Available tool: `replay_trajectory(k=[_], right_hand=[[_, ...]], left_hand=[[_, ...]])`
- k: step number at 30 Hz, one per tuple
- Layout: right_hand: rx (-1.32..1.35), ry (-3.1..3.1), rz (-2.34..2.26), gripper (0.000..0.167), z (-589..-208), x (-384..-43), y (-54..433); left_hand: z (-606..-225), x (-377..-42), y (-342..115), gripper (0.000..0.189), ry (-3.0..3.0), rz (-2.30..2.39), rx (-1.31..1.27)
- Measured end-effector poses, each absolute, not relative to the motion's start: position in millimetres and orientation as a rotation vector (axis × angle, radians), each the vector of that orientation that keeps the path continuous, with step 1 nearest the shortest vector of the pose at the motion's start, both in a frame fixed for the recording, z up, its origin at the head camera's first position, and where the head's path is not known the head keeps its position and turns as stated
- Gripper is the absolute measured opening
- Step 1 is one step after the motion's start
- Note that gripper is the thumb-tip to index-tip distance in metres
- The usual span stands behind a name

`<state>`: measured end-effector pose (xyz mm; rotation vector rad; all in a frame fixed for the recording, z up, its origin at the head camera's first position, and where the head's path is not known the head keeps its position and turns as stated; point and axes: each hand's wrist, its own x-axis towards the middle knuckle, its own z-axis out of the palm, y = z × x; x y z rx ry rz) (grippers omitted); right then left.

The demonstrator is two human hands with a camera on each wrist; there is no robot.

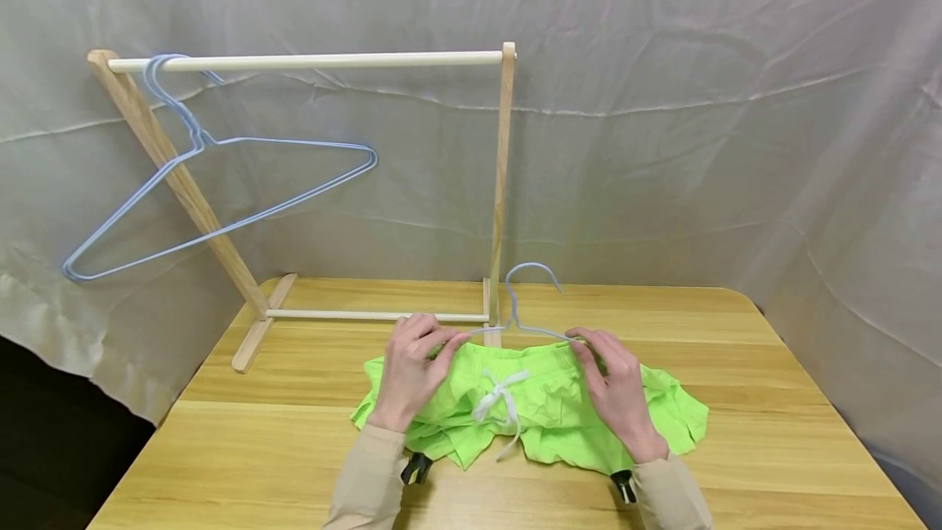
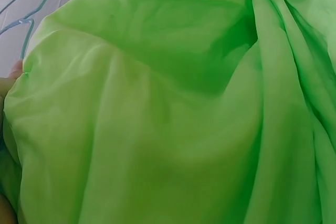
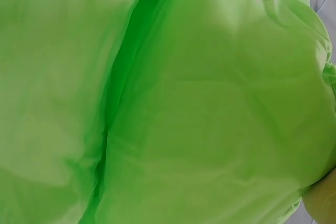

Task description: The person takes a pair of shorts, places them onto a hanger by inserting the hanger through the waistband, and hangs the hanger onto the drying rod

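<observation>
Bright green shorts point(image 1: 552, 399) with a white drawstring point(image 1: 500, 397) tied in a bow lie bunched near the table's front. A light blue wire hanger point(image 1: 513, 301) rises from their waistband, hook upward; its lower part is hidden by the cloth. At the waistband's left side, my left hand point(image 1: 415, 362) pinches the cloth and the hanger's shoulder between thumb and fingers. My right hand point(image 1: 614, 383) pinches the same way at the right side. Green cloth point(image 2: 142, 114) fills most of the left wrist view, and likewise the shorts point(image 3: 220, 108) cover the right wrist view.
A wooden rack point(image 1: 503, 162) with a white top rail point(image 1: 316, 61) stands at the back left of the wooden table point(image 1: 736, 481). Light blue hangers point(image 1: 294, 196) hang together at the rail's left end. Grey cloth point(image 1: 662, 145) surrounds the table's back and sides.
</observation>
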<state>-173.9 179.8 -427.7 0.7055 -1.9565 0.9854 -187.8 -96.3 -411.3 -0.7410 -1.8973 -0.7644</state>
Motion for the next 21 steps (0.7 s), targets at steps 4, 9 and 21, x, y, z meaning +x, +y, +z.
replay_trajectory(k=[4,9,21], right_hand=[[0.689,-1.959,0.979,0.028,-426.6,-173.7,181.2],[0.673,-1.959,0.972,0.025,-425.2,-173.9,181.9],[0.658,-1.962,0.971,0.025,-425.3,-173.9,183.0]], left_hand=[[-411.1,-187.5,-97.1,0.009,-1.902,-0.756,-0.707],[-411.1,-187.2,-97.7,0.009,-1.908,-0.762,-0.661],[-411.9,-186.4,-97.5,0.013,-1.924,-0.758,-0.606]])
